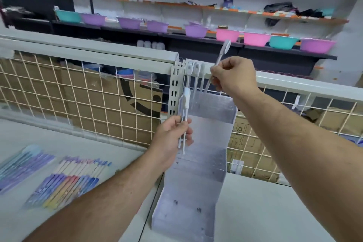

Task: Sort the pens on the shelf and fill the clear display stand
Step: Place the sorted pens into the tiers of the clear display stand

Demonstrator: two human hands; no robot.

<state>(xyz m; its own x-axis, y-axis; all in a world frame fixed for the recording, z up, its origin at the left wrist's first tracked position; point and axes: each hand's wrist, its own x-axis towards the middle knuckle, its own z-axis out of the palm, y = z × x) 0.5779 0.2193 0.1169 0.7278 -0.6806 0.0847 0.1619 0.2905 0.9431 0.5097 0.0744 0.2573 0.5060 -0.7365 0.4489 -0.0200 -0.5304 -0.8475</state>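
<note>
Pens point(196, 78) look light, stiff and slick, so I hold mid-barrel: my right hand point(233, 76) pinches one pen point(222, 53) above the clear display stand point(208, 139); my left hand point(172, 135) grips spares point(185, 102) at its left edge.

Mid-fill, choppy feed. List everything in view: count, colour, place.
display stand: one, clear, upright on the white shelf, centre.
standing pens: three, white, top row of the stand.
raised pen: one, white, pinched above the top row.
pen bunch: a few, white, beside the stand's left wall.
loose pens: two fanned groups, pastel blue, purple, yellow, shelf lower left.
wire grid: one, cream, behind the shelf.
cardboard boxes: several, brown, behind the grid.
basins: about nine, teal, purple, pink, far dark shelf.
left hand: grips the pen bunch.
right hand: pinches the raised pen.
</note>
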